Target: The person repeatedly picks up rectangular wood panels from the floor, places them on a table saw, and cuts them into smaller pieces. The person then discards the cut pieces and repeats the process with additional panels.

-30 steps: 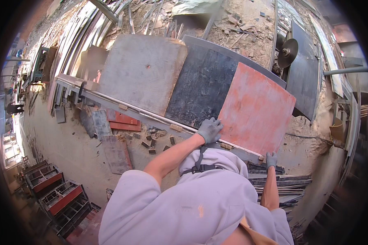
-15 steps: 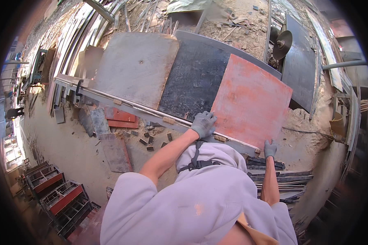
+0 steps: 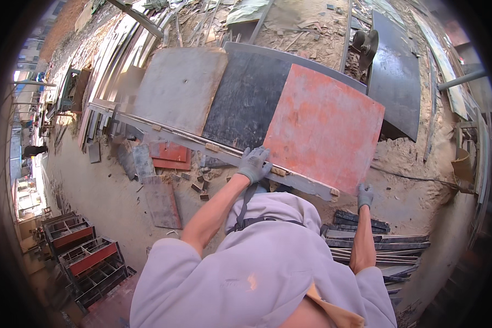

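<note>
Red, grey-streaked square board [image 3: 325,128], just one, lying flat at the right end of the long tabletop [image 3: 306,185]. Next to it on the left, one black rectangular panel [image 3: 246,98], then one pale grey board [image 3: 177,90] with a small dark spot, making three in a row. Along the near edge, four small tan blocks [image 3: 279,171]. First of two, grey-gloved left hand [image 3: 254,165], palm down at the red board's near left corner, grip loosely spread over the edge. Second, grey-gloved right hand [image 3: 365,195], at the near right corner, grip curled; cannot tell whether pinching the board or merely touching. Beyond, one round dark metal disc [image 3: 368,48], near one black sheet [image 3: 396,76]. At lower left, two red-fronted black metal frames [image 3: 93,258].
</note>
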`<action>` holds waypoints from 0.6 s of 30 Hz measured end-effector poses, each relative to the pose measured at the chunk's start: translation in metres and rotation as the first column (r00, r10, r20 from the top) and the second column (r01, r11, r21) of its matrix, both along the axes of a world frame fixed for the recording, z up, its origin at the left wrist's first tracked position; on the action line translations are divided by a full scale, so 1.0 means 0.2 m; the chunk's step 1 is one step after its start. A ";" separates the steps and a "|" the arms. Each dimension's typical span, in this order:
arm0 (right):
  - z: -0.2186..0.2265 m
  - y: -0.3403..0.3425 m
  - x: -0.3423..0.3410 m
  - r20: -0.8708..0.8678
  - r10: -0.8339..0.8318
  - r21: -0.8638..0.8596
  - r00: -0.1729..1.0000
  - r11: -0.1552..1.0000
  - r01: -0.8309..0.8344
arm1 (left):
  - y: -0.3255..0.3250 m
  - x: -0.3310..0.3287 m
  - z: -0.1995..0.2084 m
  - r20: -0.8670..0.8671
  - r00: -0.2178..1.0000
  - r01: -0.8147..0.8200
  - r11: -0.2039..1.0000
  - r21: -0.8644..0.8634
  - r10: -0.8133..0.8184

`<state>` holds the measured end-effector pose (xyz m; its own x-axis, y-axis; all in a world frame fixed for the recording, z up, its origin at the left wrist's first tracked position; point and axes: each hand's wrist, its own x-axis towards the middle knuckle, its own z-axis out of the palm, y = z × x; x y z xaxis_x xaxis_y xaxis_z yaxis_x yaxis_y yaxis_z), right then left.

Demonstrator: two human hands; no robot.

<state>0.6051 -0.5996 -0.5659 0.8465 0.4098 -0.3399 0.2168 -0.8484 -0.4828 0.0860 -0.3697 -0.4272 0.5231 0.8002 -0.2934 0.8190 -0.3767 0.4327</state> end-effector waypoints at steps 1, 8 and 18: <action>-0.01 0.00 -0.01 -0.027 0.031 0.010 0.999 0.999 -0.030 | -0.01 0.00 0.01 -0.041 0.999 -0.001 1.000 -0.014 0.001; -0.01 0.07 -0.06 -0.040 0.049 0.069 0.998 0.997 -0.046 | 0.02 0.07 0.06 -0.108 0.994 0.024 0.999 -0.040 -0.028; 0.18 0.27 -0.23 -0.108 -0.066 0.101 0.992 0.992 0.077 | 0.20 -0.01 0.09 -0.028 0.984 0.167 0.965 -0.204 -0.176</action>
<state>0.5584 -0.5448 -0.5308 0.8368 0.3876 -0.3866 0.1013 -0.8036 -0.5864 0.0845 -0.3305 -0.4089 0.6299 0.6221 -0.4649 0.7702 -0.4233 0.4771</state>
